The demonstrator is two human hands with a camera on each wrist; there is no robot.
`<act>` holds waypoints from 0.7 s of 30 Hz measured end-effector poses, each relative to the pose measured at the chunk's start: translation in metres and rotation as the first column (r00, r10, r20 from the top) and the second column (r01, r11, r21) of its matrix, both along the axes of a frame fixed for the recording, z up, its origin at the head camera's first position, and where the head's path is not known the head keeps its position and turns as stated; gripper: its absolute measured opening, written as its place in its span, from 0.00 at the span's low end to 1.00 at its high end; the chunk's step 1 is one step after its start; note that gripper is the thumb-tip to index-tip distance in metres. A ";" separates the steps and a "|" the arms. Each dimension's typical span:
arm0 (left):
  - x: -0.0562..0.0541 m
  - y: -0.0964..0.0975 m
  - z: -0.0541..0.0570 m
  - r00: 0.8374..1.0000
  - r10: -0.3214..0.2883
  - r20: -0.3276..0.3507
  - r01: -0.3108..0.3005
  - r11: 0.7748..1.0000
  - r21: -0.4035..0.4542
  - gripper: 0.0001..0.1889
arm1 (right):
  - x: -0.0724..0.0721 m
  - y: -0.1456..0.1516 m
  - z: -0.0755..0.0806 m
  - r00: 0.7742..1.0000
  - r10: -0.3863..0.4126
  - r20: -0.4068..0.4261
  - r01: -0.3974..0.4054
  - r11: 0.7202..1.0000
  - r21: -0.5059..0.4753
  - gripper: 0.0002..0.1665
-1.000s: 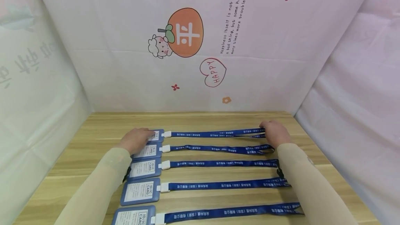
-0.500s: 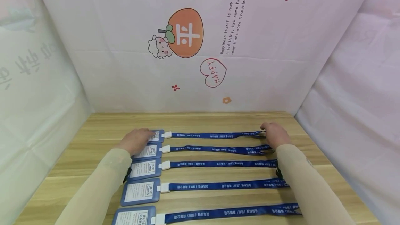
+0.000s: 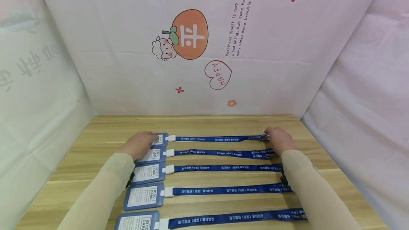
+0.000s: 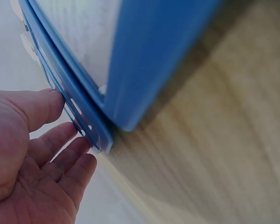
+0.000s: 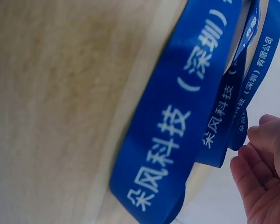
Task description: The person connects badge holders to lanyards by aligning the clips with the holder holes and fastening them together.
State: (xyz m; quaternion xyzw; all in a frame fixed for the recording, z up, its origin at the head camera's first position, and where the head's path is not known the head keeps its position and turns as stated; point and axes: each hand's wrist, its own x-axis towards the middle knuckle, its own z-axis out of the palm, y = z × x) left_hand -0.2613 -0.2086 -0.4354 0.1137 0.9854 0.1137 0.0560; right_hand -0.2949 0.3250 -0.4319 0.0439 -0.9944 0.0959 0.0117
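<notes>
The farthest blue card holder [image 3: 162, 139] lies at the back of a column of ID card holders, its left part hidden under my left hand [image 3: 138, 145]. In the left wrist view the thumb [image 4: 49, 105] and the spread fingertips touch the holder's face and edge. A white clip [image 3: 172, 138] joins that holder to a blue printed lanyard [image 3: 211, 139], which runs right across the table. At its looped end my right hand [image 3: 280, 139] pinches the strap between thumb and forefinger. The right wrist view shows these fingertips [image 5: 253, 133] behind the nearer straps.
Several more holders, such as one at the left front [image 3: 143, 196], lie in a row toward me, with lanyards [image 3: 223, 190] stretched right. My forearms pass over some strap ends. A printed white cloth [image 3: 191, 81] rises behind the wooden table [image 3: 204, 125].
My right hand has shifted slightly left and toward me. The far lanyard's looped end has drawn narrower and come nearer. The left hand has stayed on the farthest holder.
</notes>
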 end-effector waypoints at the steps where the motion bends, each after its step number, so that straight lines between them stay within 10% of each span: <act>1: 0.000 0.000 0.000 1.000 -0.001 -0.002 0.001 1.000 -0.001 0.23 | 0.000 -0.001 0.000 1.000 0.004 -0.003 -0.004 1.000 0.001 0.22; 9: 0.005 0.001 0.005 0.999 0.041 -0.033 -0.040 0.999 0.035 0.24 | 0.006 -0.022 0.007 0.996 0.054 -0.065 -0.053 0.998 0.019 0.26; 21: 0.029 0.013 0.027 0.955 -0.025 -0.295 0.000 0.996 -0.084 0.36 | 0.033 -0.068 0.034 0.981 0.112 -0.160 -0.120 0.992 -0.043 0.36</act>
